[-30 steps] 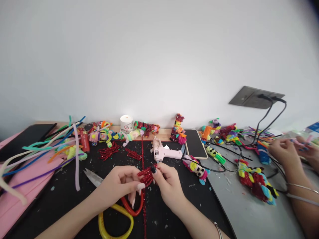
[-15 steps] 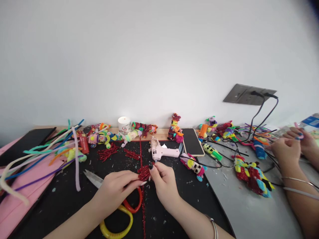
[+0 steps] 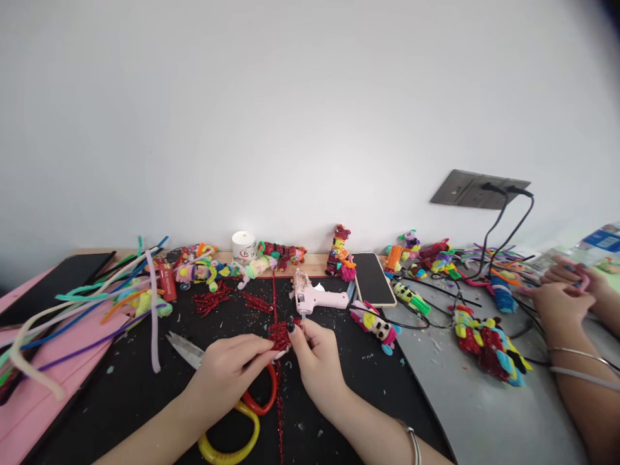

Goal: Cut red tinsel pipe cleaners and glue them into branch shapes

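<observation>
Between my two hands is a small bundle of red glitter pipe cleaner [image 3: 278, 336]. My left hand [image 3: 237, 368] pinches its left side with thumb and fingers, and my right hand [image 3: 317, 358] grips its right side, the thumb on top. Just beyond them a pale pink glue gun [image 3: 320, 299] lies on the black mat [image 3: 130, 394]. Partly under my left hand rest scissors [image 3: 230, 452] with red and yellow handles. A long red glitter pipe cleaner [image 3: 279, 413] runs down the mat below the hands. Cut red pieces [image 3: 212, 298] lie farther back.
Colourful pipe cleaners [image 3: 154, 316] spread over the left side. Pipe-cleaner figures [image 3: 340, 252] stand or lie along the wall beside a paper cup [image 3: 243, 247] and a phone [image 3: 375, 279]. Cables hang from a wall socket [image 3: 479, 189]. At right, another person's hands [image 3: 564, 297] hold something pink.
The red bundle has turned slightly in my fingers, showing more of its flat face. The whole view has shifted a little. The other person's hands have moved slightly.
</observation>
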Demonstrator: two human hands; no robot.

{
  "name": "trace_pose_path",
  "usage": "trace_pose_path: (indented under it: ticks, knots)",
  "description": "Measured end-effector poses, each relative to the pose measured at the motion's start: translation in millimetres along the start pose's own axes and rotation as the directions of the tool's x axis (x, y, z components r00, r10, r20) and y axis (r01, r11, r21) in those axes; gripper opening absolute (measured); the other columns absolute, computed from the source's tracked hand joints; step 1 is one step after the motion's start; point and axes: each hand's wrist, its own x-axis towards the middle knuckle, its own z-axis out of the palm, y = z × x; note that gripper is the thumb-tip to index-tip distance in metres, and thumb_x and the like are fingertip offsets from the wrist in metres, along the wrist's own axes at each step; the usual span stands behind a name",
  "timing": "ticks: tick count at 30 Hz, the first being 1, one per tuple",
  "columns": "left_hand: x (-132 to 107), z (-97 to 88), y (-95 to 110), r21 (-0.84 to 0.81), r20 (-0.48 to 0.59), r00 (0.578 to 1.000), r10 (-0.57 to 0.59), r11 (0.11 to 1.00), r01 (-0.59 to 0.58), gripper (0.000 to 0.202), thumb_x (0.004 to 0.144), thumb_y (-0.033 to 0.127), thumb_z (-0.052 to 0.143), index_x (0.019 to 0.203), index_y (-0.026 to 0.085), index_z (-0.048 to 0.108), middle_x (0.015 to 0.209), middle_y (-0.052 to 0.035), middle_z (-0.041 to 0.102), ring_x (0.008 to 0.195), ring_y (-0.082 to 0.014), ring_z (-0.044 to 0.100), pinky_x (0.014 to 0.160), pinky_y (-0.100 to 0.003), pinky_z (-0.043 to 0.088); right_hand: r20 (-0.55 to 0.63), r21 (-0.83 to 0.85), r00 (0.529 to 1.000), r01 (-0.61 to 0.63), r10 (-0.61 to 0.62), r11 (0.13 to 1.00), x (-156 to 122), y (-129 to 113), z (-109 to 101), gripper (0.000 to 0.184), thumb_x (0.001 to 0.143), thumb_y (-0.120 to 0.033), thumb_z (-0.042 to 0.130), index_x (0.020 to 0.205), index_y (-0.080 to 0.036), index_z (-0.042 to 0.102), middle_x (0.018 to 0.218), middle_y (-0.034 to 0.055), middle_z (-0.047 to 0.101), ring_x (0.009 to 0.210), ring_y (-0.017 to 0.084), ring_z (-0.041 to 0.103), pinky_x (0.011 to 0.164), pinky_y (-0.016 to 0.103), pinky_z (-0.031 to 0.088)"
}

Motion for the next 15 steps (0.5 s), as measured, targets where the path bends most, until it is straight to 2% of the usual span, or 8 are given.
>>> trace_pose_path:
  ticks: [11, 15]
  knots:
    - [0.0, -0.9, -4.6, 0.010, 0.022, 0.998, 0.058, 0.998, -0.058, 0.014, 0.090, 0.018, 0.054, 0.085, 0.014, 0.066, 0.078, -0.0038, 0.072, 0.068, -0.0117, 0.068, 0.068, -0.016, 0.050, 0.017, 0.001, 1.000, 0.012, -0.012, 1.000, 2.5, -2.9, -2.1, 0.034, 0.090, -0.032, 0.045, 0.061, -0.016, 0.049, 0.057, -0.0028, 0.044, 0.055, 0.010, 0.036, 0.053, 0.022, 0.030]
    - [-0.1, -1.4, -2.8, -0.063, 0.088, 0.995, -0.041, 0.997, 0.047, 0.014, 0.089, 0.017, 0.054, 0.082, 0.017, 0.066, 0.073, -0.0002, 0.070, 0.064, -0.0100, 0.065, 0.064, -0.016, 0.048, 0.037, 0.048, 0.999, 0.011, -0.013, 0.999, 1.9, -1.7, -2.1, 0.034, 0.091, -0.034, 0.045, 0.061, -0.017, 0.046, 0.057, -0.0041, 0.039, 0.054, 0.010, 0.033, 0.051, 0.022, 0.026]
